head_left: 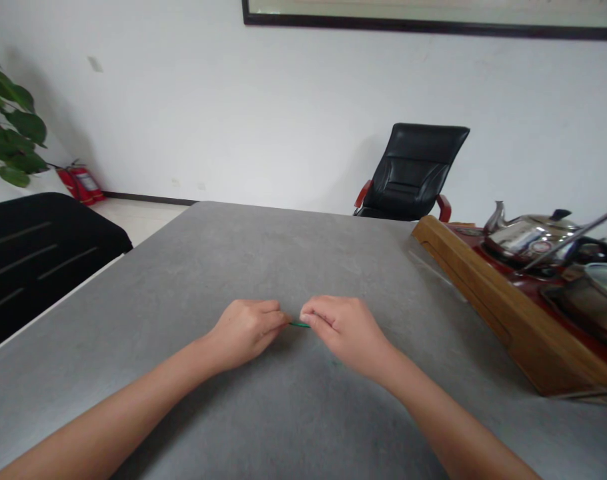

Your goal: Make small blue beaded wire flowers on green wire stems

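A thin green strip (299, 325) stretches across the small gap between my two hands, above the grey table (303, 260). Its left end is pinched by the fingertips of my left hand (246, 333), which is closed. On the other side, the thumb and fingers of my right hand (348, 333) close on the strip's right end. Most of the strip is hidden in the fingers, so what it is cannot be made out.
At the right stands a wooden tea tray (513, 320) with a metal kettle (533, 237) and a pot (598, 297). A black chair (413, 167) is behind the table; another black seat (43, 260) is at the left.
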`<state>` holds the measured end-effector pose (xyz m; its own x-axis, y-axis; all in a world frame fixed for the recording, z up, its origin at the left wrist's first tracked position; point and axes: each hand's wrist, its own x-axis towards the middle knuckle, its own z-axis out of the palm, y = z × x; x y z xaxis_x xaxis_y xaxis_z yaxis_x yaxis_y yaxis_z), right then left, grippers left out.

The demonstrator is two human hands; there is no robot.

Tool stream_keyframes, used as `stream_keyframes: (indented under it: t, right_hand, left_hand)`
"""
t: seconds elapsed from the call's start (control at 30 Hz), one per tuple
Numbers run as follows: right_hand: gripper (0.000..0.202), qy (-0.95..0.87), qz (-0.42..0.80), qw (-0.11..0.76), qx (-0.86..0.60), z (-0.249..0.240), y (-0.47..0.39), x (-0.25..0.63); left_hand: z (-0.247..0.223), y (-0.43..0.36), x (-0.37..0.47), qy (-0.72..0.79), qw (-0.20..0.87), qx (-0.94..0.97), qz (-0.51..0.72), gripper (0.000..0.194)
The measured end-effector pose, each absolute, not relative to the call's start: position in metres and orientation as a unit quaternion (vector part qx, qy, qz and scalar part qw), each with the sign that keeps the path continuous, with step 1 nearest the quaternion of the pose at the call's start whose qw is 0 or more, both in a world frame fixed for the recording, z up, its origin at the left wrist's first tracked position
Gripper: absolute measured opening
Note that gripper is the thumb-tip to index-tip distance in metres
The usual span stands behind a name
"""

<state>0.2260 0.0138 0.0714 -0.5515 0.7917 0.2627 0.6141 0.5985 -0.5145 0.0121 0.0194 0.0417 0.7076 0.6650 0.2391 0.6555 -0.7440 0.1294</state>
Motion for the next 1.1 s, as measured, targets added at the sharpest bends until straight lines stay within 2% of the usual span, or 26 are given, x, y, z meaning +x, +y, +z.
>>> stream_keyframes:
  t: [0.1, 0.27, 0.43, 0.67, 0.8, 1.0, 1.1]
  right_hand:
    - [0.018, -0.873, 0.162, 0.225, -0.402, 0.074, 0.007, 0.224]
    - [0.018, -0.888, 0.129, 0.184, -0.402, 0.071, 0.001, 0.217]
    - [0.022, -0.866, 0.178, 0.188, -0.428, 0.054, -0.002, 0.215]
    - [0.026, -0.781, 0.294, 0.222, -0.505, 0.034, -0.032, 0.268]
    - [0.032, -0.715, 0.304, 0.225, -0.588, 0.03, -0.066, 0.32]
    - [0.039, -0.635, 0.231, 0.253, -0.692, 0.0, -0.123, 0.422]
    - [0.035, -0.637, 0.113, 0.197, -0.737, -0.006, -0.138, 0.457]
  left_hand:
    - [0.042, 0.021, 0.011, 0.386, 0.032, 0.906, 0.168, 0.025]
    - [0.042, 0.023, 0.01, 0.429, 0.134, 0.854, 0.263, 0.025]
    - [0.043, 0.025, 0.008, 0.444, 0.166, 0.821, 0.317, 0.026]
    - [0.045, 0.035, -0.004, 0.483, 0.128, 0.798, 0.336, 0.026]
    - [0.054, 0.042, -0.014, 0.493, 0.077, 0.79, 0.355, 0.027]
    - [0.075, 0.044, -0.027, 0.522, 0.022, 0.763, 0.38, 0.028]
    - [0.086, 0.037, -0.023, 0.512, -0.001, 0.771, 0.379, 0.029]
